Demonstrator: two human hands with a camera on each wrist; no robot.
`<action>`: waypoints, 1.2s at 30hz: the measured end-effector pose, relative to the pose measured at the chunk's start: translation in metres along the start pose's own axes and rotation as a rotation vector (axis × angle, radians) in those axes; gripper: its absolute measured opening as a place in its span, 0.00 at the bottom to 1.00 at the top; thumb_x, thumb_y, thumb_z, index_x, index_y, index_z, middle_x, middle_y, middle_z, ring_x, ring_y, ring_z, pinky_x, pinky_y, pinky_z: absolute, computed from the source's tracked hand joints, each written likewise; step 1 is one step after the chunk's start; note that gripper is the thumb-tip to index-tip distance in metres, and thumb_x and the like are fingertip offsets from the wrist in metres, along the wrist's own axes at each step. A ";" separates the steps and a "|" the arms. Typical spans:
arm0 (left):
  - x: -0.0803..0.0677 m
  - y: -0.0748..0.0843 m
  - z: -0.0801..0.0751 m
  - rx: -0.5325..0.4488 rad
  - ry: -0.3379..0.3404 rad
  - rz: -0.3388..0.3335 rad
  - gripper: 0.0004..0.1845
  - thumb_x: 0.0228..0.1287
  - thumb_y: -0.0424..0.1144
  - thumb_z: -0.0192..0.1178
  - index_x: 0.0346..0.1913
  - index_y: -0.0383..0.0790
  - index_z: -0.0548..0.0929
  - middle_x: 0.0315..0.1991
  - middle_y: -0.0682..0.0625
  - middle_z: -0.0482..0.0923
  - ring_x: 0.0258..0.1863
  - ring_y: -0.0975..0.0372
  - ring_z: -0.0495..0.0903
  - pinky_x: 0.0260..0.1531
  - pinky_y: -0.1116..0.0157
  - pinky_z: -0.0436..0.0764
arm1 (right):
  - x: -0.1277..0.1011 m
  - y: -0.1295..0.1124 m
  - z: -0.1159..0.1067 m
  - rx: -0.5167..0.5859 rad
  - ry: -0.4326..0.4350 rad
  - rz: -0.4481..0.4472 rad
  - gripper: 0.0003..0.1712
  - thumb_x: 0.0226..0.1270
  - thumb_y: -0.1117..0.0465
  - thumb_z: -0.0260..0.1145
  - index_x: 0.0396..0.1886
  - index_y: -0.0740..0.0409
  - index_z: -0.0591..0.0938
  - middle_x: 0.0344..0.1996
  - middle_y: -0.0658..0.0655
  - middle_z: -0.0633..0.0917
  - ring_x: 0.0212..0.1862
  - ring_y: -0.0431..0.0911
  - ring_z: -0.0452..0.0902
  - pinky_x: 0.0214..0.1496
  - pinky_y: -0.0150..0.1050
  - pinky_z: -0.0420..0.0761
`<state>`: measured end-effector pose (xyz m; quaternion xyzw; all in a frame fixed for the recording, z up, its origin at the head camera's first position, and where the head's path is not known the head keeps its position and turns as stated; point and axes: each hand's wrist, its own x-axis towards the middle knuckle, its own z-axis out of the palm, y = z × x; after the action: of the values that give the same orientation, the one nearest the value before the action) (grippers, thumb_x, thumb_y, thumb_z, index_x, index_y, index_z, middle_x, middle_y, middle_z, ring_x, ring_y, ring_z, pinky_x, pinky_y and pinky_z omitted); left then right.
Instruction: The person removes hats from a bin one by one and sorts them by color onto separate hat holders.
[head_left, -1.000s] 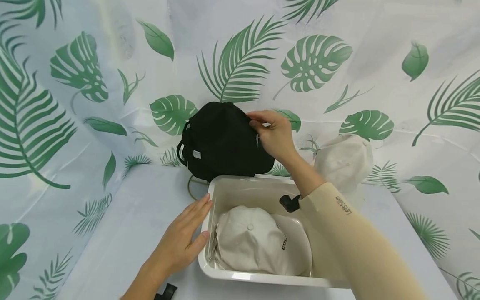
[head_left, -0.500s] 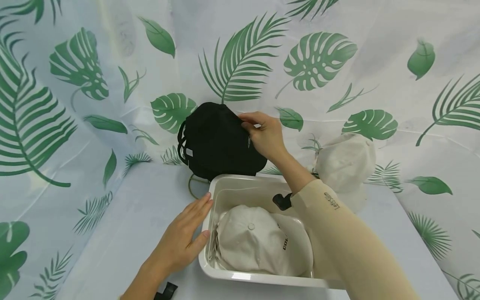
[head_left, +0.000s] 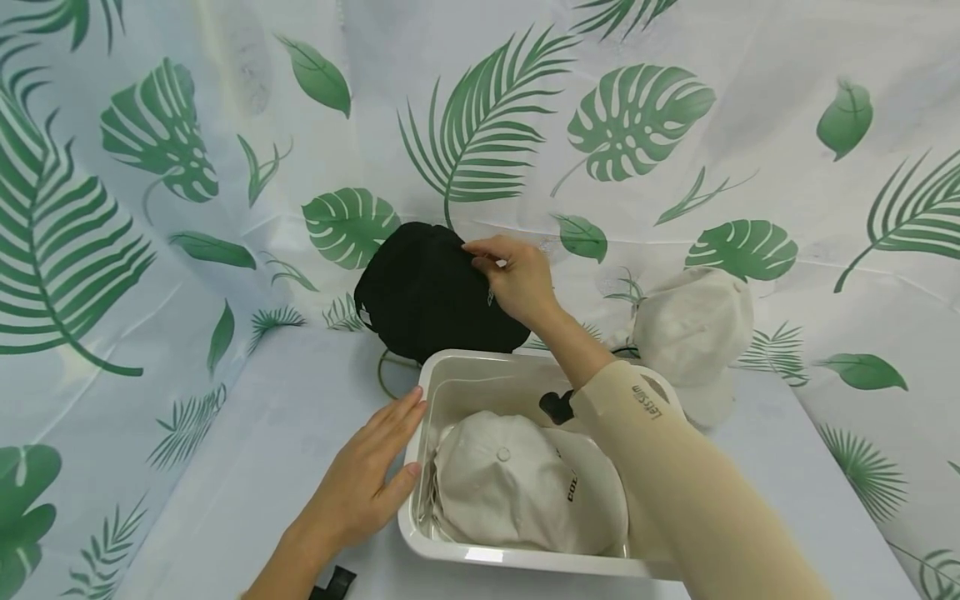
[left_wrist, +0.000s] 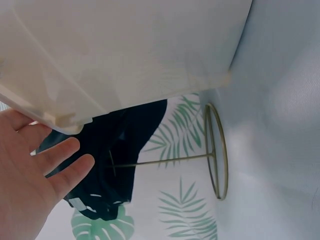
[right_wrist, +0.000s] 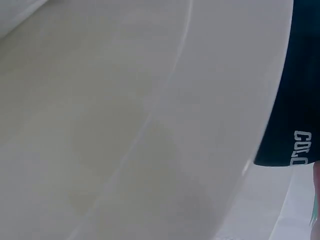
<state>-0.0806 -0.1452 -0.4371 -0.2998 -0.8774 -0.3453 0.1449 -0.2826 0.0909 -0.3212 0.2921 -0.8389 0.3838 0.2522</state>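
At eleven o'clock of the tub point(head_left: 555, 564), the right hand point(head_left: 521, 279) pinches the black cap point(head_left: 427, 296) between thumb and fingers. The left hand point(head_left: 363, 479), fingers nearly straight, touches the tub's rim at nine o'clock. Inside lies a white cap point(head_left: 502, 483); a second cap point(head_left: 690, 325) sits at two o'clock.

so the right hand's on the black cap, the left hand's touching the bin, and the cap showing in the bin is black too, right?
Not quite: the bin shows an off-white cap, not a black one, as the head view makes plain. The right hand is on the black cap, and the left hand touches the bin.
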 end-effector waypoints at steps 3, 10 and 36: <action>0.000 0.000 0.000 0.011 -0.003 0.002 0.35 0.72 0.41 0.56 0.80 0.38 0.66 0.83 0.49 0.57 0.79 0.52 0.61 0.74 0.48 0.66 | -0.002 0.001 0.003 -0.018 0.006 -0.020 0.11 0.67 0.74 0.70 0.46 0.63 0.92 0.42 0.60 0.92 0.44 0.54 0.89 0.46 0.50 0.85; 0.000 0.001 -0.001 0.007 -0.007 0.002 0.35 0.72 0.40 0.56 0.80 0.37 0.66 0.83 0.49 0.57 0.79 0.52 0.61 0.74 0.49 0.66 | -0.008 0.006 0.005 -0.052 -0.001 -0.002 0.11 0.68 0.74 0.69 0.47 0.64 0.91 0.43 0.62 0.92 0.44 0.56 0.89 0.47 0.53 0.86; 0.000 0.001 -0.001 0.009 0.003 0.003 0.35 0.71 0.40 0.56 0.80 0.37 0.66 0.83 0.48 0.57 0.79 0.52 0.61 0.75 0.49 0.65 | -0.013 0.004 -0.032 -0.105 -0.150 0.050 0.17 0.67 0.65 0.74 0.55 0.63 0.89 0.46 0.59 0.91 0.46 0.54 0.89 0.46 0.51 0.85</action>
<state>-0.0799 -0.1457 -0.4363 -0.3000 -0.8783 -0.3416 0.1481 -0.2696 0.1220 -0.3136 0.2854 -0.8813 0.3228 0.1940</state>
